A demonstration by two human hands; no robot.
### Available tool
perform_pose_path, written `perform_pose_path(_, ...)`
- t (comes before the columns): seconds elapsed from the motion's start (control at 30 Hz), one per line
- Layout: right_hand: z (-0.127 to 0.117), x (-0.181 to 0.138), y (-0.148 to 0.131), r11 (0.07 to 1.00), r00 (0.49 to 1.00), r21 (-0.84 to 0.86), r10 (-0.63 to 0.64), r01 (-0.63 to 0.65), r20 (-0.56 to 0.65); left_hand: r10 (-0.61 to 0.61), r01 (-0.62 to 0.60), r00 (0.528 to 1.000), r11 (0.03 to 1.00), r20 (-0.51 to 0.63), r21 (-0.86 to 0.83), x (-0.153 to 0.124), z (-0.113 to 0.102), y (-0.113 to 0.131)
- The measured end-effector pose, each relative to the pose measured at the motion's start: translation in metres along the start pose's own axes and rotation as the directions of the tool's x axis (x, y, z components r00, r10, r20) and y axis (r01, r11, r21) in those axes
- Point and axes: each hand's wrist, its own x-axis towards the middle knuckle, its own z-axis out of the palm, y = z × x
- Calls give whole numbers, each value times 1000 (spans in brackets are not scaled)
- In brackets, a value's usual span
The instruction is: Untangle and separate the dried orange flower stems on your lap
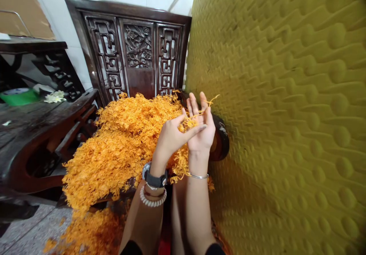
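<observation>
Just above my lap, my left hand [171, 135] curls in from the left, wearing a dark watch and bracelets. Its thumb reaches across the right palm, with fingers closed around a small bunch of thin, curly orange sprigs [188, 123]. Palm up beneath it, my right hand [201, 131] supports the same bunch. A loose strand pokes out by its thumb and forefinger. More sprigs hang below, between the wrists. Left of both hands rises a large heap of the same orange sprigs [128, 133], which look like plastic.
The heap rests on a dark carved wooden chair [140, 81]. A yellow bumpy foam mat [280, 95] stands like a wall close on my right. To the left, a dark wooden table [25, 121] bears a green roll [20, 97] and a pale flower [55, 97]. More sprigs lie lower down.
</observation>
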Motion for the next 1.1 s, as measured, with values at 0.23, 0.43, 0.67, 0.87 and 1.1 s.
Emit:
perform_pose_path(0.23, -8, 3, -1, 996, 988, -7, 91, -91, 121, -84, 141, 958, 970, 273, -199, 1, -1, -9)
perform_pose_path(0.43, -26, 11, -5, 989, 991, 65, 131, -132, 27, -75, 240, 896, 911, 437, -336, -2, 1, -2)
perform_pose_path(0.67, -35, 24, 4, 998, 997, 2, 67, -67, -47, 11, -44, 990, 971, 141, 235, -22, -1, 27)
perform_pose_path(0.87, -22, 18, 9, 990, 1000, -142, -6, 4, -18, -25, -48, 985, 909, 168, 415, -34, -16, 41)
perform_pose_path(1.1, -16, 12, 6, 964, 978, -247, 145, -104, 153, -84, 77, 990, 995, 116, 65, -33, -44, 38)
